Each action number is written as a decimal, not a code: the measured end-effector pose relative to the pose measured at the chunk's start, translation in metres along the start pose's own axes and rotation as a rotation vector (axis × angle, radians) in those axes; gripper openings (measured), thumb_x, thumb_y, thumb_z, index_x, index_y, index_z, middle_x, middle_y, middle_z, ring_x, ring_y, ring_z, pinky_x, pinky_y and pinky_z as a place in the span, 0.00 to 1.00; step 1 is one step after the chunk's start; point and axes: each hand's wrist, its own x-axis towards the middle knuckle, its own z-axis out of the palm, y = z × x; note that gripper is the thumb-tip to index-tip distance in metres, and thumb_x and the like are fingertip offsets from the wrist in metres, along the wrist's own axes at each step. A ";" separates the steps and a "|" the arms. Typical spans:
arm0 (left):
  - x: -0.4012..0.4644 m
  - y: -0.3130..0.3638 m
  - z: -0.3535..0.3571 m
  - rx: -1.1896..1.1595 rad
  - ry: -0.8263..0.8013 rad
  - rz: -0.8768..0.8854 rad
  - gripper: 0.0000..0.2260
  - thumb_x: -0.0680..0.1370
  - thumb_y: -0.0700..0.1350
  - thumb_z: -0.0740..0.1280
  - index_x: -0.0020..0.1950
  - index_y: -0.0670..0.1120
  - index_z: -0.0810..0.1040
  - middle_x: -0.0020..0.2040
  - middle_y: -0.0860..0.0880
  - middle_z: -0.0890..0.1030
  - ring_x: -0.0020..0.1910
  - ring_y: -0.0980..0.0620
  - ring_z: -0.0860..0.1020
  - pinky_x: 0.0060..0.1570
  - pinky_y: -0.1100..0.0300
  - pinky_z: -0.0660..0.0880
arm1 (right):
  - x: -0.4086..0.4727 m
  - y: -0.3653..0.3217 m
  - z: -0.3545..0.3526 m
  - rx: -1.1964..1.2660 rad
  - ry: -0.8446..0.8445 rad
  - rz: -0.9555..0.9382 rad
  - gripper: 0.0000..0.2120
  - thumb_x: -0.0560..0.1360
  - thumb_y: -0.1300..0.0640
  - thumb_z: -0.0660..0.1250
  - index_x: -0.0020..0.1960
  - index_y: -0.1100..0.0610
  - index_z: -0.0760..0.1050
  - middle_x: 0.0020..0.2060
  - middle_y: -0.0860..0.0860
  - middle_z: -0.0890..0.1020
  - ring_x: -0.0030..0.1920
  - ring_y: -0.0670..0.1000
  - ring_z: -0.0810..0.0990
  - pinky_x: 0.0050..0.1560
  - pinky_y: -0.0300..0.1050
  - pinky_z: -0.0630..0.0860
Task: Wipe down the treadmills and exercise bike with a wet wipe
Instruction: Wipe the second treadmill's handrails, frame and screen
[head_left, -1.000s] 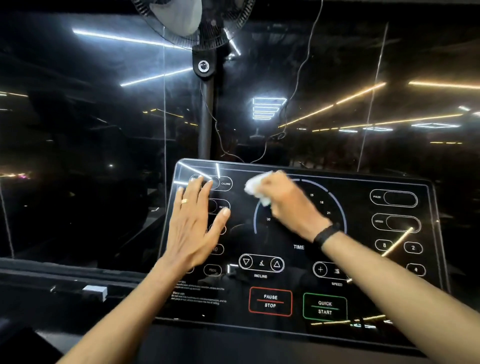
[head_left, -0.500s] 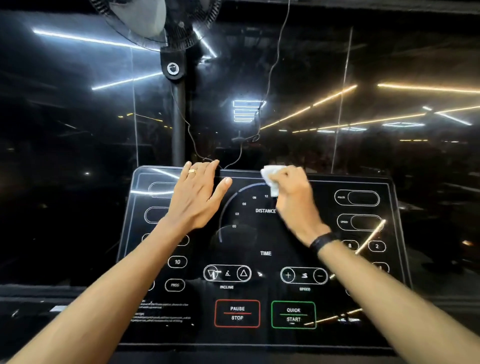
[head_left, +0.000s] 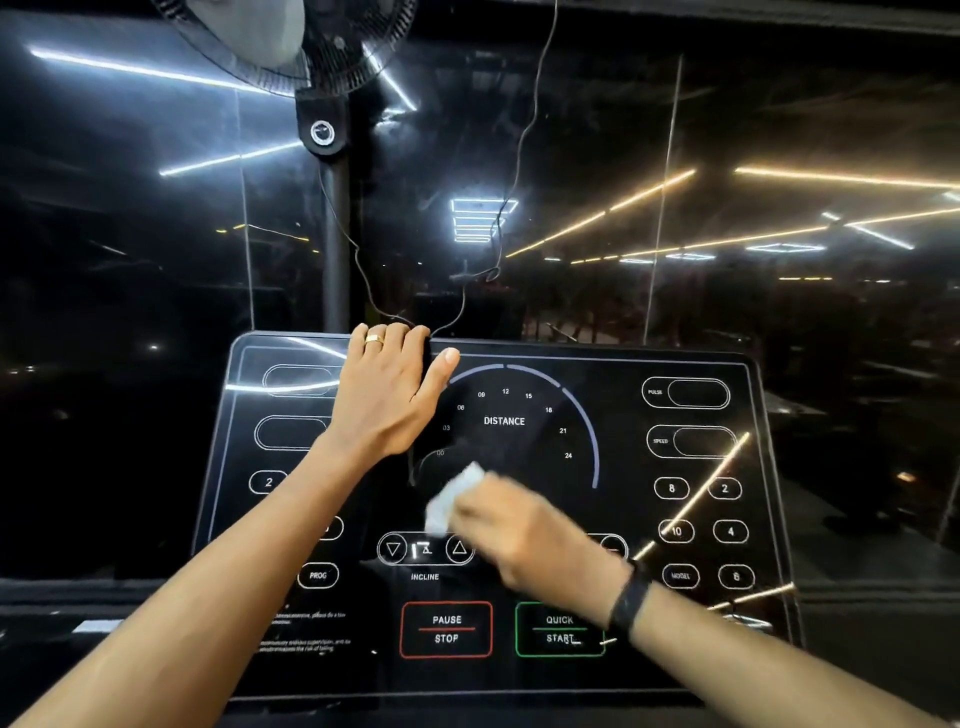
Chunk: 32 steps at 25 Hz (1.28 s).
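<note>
Two hands on console (head_left: 691, 639): right hand (head_left: 535, 540) clutching wet wipe (head_left: 453, 499), now dropped from 12 to 6 o'clock (blurred); left hand (head_left: 387, 392) curls over top edge; fan (head_left: 291, 47) behind.

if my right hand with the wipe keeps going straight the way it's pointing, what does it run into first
Likely your left hand. The right hand points up and left across the treadmill console, wet wipe leading. That line crosses bare panel near the 00 mark, then reaches your left wrist. The right hand is blurred, so direction is approximate.
</note>
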 end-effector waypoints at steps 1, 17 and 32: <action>0.000 -0.002 0.000 0.003 -0.012 0.012 0.32 0.82 0.63 0.41 0.62 0.43 0.75 0.56 0.45 0.78 0.59 0.42 0.73 0.69 0.46 0.61 | -0.012 -0.001 -0.004 -0.024 -0.070 -0.101 0.14 0.75 0.74 0.60 0.53 0.63 0.81 0.48 0.56 0.81 0.48 0.54 0.74 0.48 0.49 0.76; 0.028 0.077 0.023 -0.106 -0.157 0.087 0.38 0.78 0.68 0.36 0.68 0.48 0.75 0.61 0.49 0.79 0.65 0.45 0.73 0.66 0.48 0.61 | -0.023 0.102 -0.081 -0.077 0.444 0.653 0.21 0.72 0.74 0.60 0.56 0.58 0.82 0.51 0.49 0.80 0.50 0.50 0.74 0.51 0.47 0.73; 0.032 0.111 0.033 -0.265 -0.086 0.044 0.40 0.77 0.69 0.32 0.55 0.50 0.80 0.50 0.53 0.80 0.57 0.49 0.75 0.65 0.47 0.62 | -0.050 0.097 -0.081 -0.086 0.173 0.388 0.18 0.73 0.75 0.62 0.57 0.60 0.80 0.49 0.53 0.81 0.48 0.54 0.74 0.54 0.32 0.67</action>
